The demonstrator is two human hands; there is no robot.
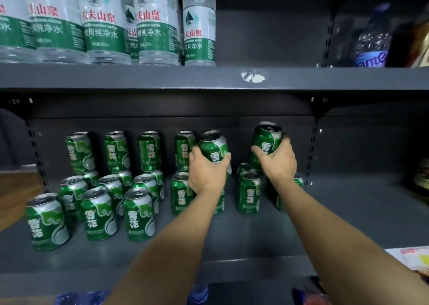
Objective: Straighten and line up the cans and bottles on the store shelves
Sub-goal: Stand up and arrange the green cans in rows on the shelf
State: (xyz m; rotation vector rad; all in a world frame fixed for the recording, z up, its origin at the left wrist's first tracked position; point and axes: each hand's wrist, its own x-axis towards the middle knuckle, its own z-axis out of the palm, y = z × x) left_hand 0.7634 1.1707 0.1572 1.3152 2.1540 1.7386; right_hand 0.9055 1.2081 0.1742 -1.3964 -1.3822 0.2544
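Several green beer cans stand on the dark grey lower shelf, some stacked two high along the back. My left hand grips one green can, lifted and tilted above the cans below it. My right hand grips another green can, raised and tilted to the right of the first. Below the hands stand more cans, partly hidden by my forearms. Water bottles with green labels line the upper shelf.
The upper shelf edge runs across above my hands. A blue-labelled bottle stands at the upper right. The right part of the lower shelf is bare. Packaged goods show at the lower right, more bottles below.
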